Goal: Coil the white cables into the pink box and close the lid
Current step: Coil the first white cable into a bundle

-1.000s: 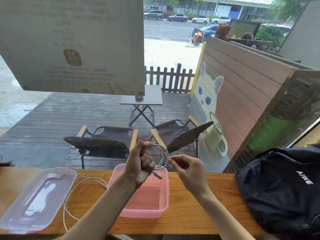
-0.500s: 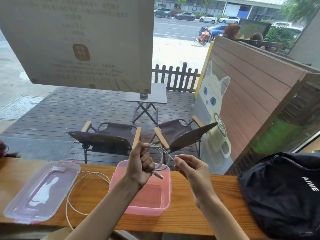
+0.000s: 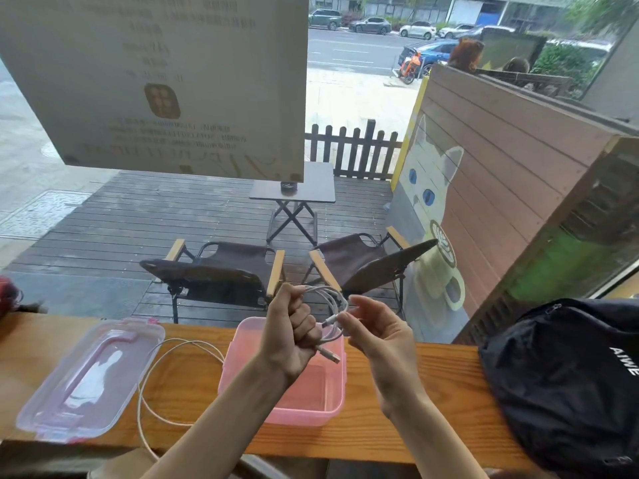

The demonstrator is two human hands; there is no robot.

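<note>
Closed in on coiled white cable (image 3: 332,305), right hand (image 3: 377,326) | left hand (image 3: 294,326) gripped coil above pink box (image 3: 332,402), right pinched its end | second cable (image 3: 166,382), lid (image 3: 86,382) left of box, both pending.

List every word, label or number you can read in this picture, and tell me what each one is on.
"AIWE", white letters on the black backpack; the word runs to the frame edge, so it may be cut off.
The large poster on the window carries many lines of text seen from behind, too faint and blurred to read.
Car plates on the street: too small to read.
</note>
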